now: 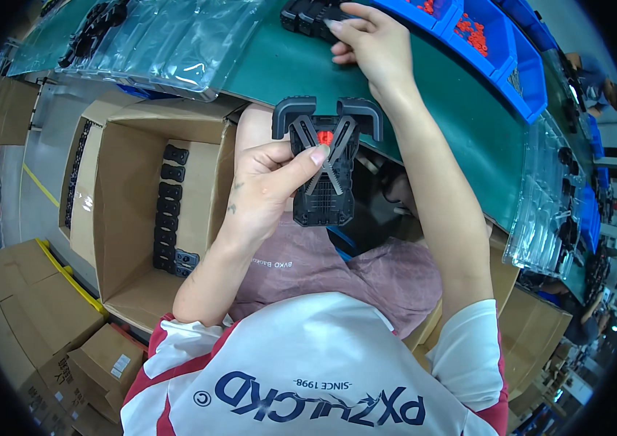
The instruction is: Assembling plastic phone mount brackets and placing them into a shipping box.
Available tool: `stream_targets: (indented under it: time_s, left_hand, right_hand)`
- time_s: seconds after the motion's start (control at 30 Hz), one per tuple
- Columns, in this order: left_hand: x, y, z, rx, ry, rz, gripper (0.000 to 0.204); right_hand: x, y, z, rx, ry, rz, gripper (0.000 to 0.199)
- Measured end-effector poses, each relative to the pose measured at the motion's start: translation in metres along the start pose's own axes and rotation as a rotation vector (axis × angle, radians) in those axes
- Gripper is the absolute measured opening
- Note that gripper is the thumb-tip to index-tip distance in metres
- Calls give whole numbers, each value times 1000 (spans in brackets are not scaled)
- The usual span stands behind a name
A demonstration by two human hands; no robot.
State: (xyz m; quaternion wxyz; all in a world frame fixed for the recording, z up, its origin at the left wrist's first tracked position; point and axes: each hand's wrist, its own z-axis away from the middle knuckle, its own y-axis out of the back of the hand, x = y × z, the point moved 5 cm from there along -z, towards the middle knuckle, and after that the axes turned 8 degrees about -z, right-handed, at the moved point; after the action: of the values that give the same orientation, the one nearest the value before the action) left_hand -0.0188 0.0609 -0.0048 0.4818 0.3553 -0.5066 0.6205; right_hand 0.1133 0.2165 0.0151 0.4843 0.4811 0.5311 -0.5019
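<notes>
Black plastic holder (326, 163) with red centre, green table (461, 123), blue bins (519, 69)

Bare green worktop (439, 102) is lying open along the near edge, giving room to pass. Blue bins (501, 40) are blocking the far edge, clear plastic trays (177, 40) are crowding the left end and more trays (548, 203) are closing off the right end.

head cam | worn on head, looks steeply down | close over hands (279, 182) and lap | desk (425, 109) edge ahead
</notes>
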Motion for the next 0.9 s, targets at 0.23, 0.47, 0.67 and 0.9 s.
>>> stream_targets:
  time_s: [0.23,0.47,0.67,0.9]
  left_hand:
    - [-4,0,-2,-27,98,52,16]
    - [-9,-5,-12,-57,94,4,17]
    - [-3,-20,-21,-112,71,-4,19]
    - [0,-33,-18,-152,146,82,17]
  right_hand:
    - [-15,60,90,196,191,231,30]
    - [-37,99,178,380,461,186,21]
    - [-36,62,214,-71,605,300,23]
    - [-21,59,218,-50,639,280,22]
